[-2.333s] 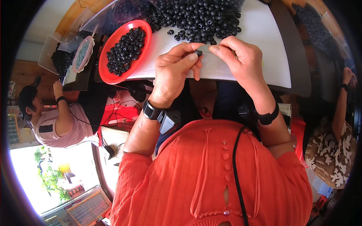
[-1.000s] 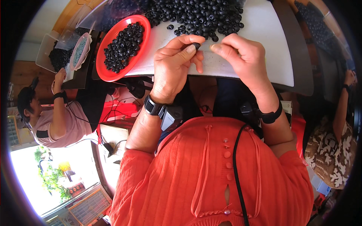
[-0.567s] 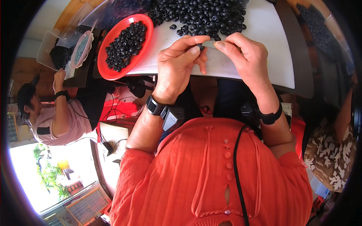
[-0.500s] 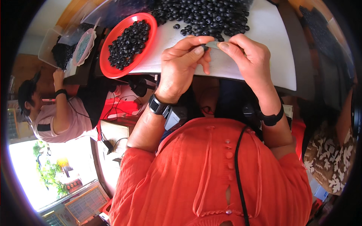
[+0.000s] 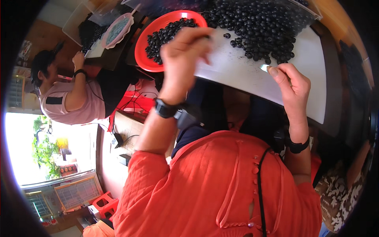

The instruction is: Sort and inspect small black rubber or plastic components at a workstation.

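My left hand (image 5: 182, 61), smeared by motion, is over the right edge of a red plate (image 5: 141, 59). A dark spot at its pinched fingertips looks like a small black round piece. Several black bead-like pieces (image 5: 164, 37) lie in the plate. To the right, my right hand (image 5: 293, 85) is closed, thumb against forefinger, on a small shiny metal blade (image 5: 265, 68). The blade's tip points left, just below a large heap of the same black pieces (image 5: 256, 27) on the white tabletop (image 5: 233, 73). The rest of the blade is hidden in my fingers.
A clear plastic bin wall (image 5: 306, 8) stands behind the heap. At the left, another person (image 5: 73, 94) sits by a table with a pink-rimmed dish (image 5: 117, 31) and more dark pieces. A patterned garment (image 5: 335, 197) shows at the lower right.
My hands were together, working the blade against a black piece. They have parted: the left moved toward the red plate, the right drew away rightward with the blade. The view has shifted.
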Tool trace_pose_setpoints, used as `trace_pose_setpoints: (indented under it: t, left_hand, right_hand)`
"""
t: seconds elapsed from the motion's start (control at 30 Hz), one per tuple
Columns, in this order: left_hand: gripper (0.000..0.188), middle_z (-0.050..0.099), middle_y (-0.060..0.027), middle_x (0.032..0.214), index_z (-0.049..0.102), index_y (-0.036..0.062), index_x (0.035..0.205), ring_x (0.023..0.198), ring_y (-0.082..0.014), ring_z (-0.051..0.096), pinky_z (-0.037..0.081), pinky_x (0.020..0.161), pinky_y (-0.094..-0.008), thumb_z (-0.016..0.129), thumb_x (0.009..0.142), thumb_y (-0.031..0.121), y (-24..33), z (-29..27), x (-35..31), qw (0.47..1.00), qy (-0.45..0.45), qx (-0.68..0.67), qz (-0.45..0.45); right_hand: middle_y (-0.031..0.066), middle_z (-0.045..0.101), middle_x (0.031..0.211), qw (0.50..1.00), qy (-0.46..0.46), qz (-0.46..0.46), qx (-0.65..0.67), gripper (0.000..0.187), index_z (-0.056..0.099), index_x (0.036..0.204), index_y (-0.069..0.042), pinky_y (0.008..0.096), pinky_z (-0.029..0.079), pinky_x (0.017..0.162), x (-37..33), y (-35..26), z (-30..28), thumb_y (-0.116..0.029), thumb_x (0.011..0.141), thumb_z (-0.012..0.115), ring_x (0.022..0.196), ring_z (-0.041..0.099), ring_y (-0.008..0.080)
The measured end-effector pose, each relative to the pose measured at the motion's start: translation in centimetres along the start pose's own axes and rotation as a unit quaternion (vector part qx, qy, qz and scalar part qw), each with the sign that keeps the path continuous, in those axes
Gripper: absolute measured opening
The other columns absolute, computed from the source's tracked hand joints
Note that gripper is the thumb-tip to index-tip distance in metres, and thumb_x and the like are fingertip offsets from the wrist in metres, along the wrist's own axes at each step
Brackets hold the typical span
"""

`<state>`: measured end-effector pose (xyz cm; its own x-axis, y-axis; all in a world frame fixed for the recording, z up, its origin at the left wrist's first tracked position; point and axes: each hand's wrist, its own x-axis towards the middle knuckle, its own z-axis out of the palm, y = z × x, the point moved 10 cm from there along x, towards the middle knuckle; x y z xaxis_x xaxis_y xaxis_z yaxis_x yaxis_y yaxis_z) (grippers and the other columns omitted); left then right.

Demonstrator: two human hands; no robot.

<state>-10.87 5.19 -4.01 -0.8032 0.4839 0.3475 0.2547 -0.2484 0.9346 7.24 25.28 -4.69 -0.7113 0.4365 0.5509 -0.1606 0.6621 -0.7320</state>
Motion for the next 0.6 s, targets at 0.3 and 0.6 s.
trace_pose_setpoints:
  t: [0.3,0.6]
  left_hand:
    - [0.018,0.068,-0.0052,0.098,0.077,0.0012,0.104,0.085,-0.0116,0.063,0.049,0.074,-0.0241,0.071,0.088,-0.004,2.6,-1.2,1.8,0.918,-0.039,0.354,0.176]
    - [0.016,0.064,-0.0145,0.096,0.072,0.0002,0.096,0.092,-0.0351,0.065,0.054,0.076,-0.0456,0.075,0.081,0.005,-1.9,7.2,2.5,0.855,-0.13,0.471,0.173]
  right_hand:
    - [0.0018,0.058,0.066,0.999,0.031,-0.02,0.015,0.021,0.066,0.083,0.0,0.025,0.038,0.052,0.2,-0.4,-0.2,-0.013,0.093,0.08,0.057,0.047,0.0084]
    - [0.0052,0.064,0.068,0.998,0.042,-0.041,0.023,0.017,0.069,0.085,0.0,0.0284,0.043,0.052,0.2,-0.8,-0.8,-0.013,0.091,0.08,0.056,0.056,0.0134]
